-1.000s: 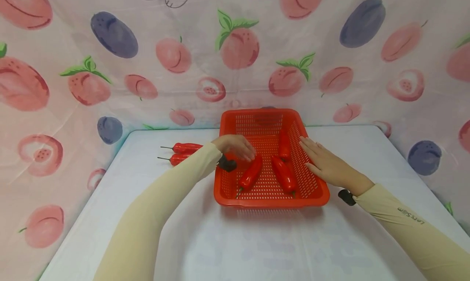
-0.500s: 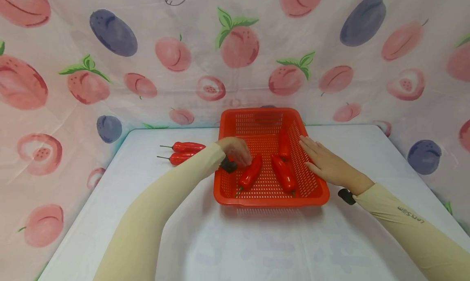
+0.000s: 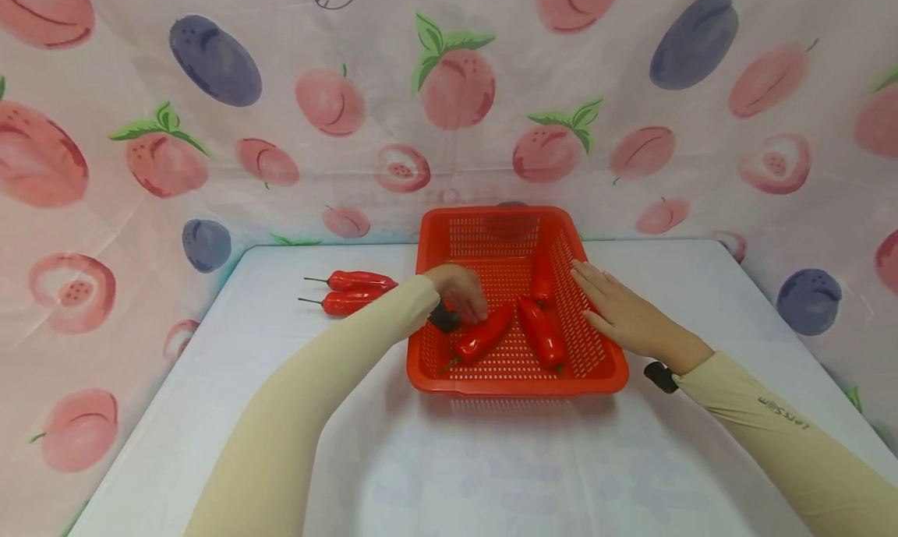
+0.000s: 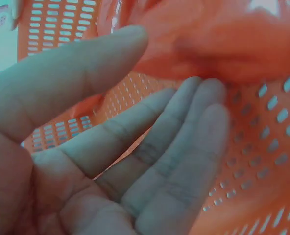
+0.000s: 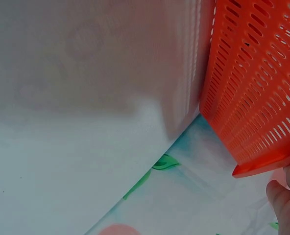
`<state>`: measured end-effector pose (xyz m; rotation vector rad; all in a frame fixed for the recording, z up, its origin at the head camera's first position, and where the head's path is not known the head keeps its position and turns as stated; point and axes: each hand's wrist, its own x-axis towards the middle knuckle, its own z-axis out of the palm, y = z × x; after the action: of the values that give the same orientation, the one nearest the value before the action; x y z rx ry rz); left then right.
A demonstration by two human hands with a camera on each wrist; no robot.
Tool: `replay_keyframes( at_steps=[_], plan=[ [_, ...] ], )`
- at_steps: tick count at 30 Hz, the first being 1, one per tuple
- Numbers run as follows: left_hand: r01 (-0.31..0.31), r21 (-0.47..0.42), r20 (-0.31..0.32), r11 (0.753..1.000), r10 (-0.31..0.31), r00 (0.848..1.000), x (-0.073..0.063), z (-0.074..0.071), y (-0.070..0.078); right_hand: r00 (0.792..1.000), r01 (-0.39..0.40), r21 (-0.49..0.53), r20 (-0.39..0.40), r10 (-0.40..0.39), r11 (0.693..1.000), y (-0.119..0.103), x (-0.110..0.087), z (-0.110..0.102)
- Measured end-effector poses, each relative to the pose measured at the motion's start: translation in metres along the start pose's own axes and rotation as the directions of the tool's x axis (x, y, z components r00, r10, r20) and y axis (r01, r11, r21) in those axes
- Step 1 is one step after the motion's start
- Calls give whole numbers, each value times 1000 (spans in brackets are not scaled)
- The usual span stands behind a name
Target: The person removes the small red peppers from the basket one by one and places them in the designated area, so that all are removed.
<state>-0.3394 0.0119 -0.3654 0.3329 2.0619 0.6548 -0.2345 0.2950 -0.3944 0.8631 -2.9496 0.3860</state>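
Observation:
A red plastic basket (image 3: 519, 386) with slotted walls holds several red peppers. My left hand (image 3: 461, 289) reaches down inside its left part, palm toward a pepper (image 3: 486, 337) lying slantwise with its stem at lower left. In the left wrist view the fairly straight fingers (image 4: 157, 178) and raised thumb stand apart, fingertips right at the red pepper (image 4: 223, 44). Another pepper (image 3: 543, 338) lies to the right, and one more (image 3: 542, 276) rests by the right wall. My right hand (image 3: 627, 311) lies with extended fingers on the basket's right rim.
Two red peppers, one farther back (image 3: 359, 280) and one nearer (image 3: 347, 302), lie on the white-covered table (image 3: 505, 475) left of the basket, partly behind the left forearm. A fruit-printed cloth (image 3: 449, 163) hangs behind the table.
My left hand has lowered into the basket and bent downward. The pepper beside it has turned, its tip swinging right toward the middle pepper. My right hand stays in place.

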Motion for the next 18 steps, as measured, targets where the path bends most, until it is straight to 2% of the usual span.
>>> replay_keyframes(
  at_steps=[6, 13, 18],
  plan=[
    [48, 74, 55, 996, -52, 997, 3, -1, -4, 1000, 12, 1, -11, -12, 1000, 2, 0, 2],
    [58, 141, 59, 988, -66, 996, 8, 4, -6, 1000, 16, -10, -10, -16, 1000, 3, 1, 0],
    [73, 117, 69, 990, -82, 994, 11, 10, -2, 1000, 7, 1, 9, -7, 1000, 0, 3, -2]
  ],
)
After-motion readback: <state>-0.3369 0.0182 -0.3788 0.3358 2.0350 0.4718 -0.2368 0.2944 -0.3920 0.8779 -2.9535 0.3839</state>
